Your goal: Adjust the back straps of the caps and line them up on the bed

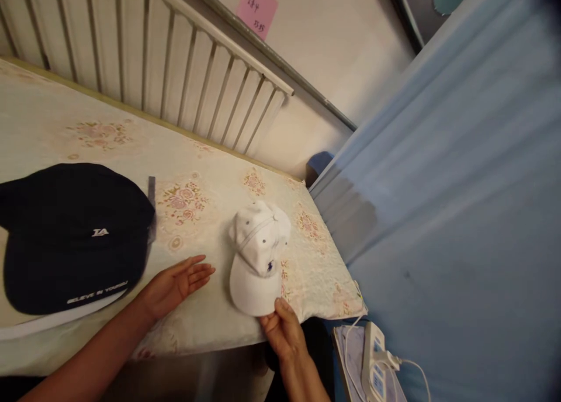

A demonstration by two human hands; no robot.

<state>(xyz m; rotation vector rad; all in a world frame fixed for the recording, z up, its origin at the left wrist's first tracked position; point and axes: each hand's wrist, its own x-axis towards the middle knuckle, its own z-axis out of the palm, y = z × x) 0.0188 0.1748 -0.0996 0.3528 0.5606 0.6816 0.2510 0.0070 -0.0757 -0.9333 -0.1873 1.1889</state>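
Observation:
A white baseball cap (258, 256) lies on the floral mattress (131, 156), its brim toward me near the front edge. My right hand (283, 329) touches the front rim of the brim with its fingertips, pinching it lightly. My left hand (177, 285) rests open, palm up, on the mattress just left of the white cap, fingers stretched toward it. A dark navy cap (74, 232) with white lettering lies farther left, on top of something white.
A white slatted bed rail (175, 69) runs along the far side against the wall, which carries a pink note (257, 7). A blue curtain (460, 215) hangs at the right. A white power strip (374, 361) with a cable lies below the mattress corner.

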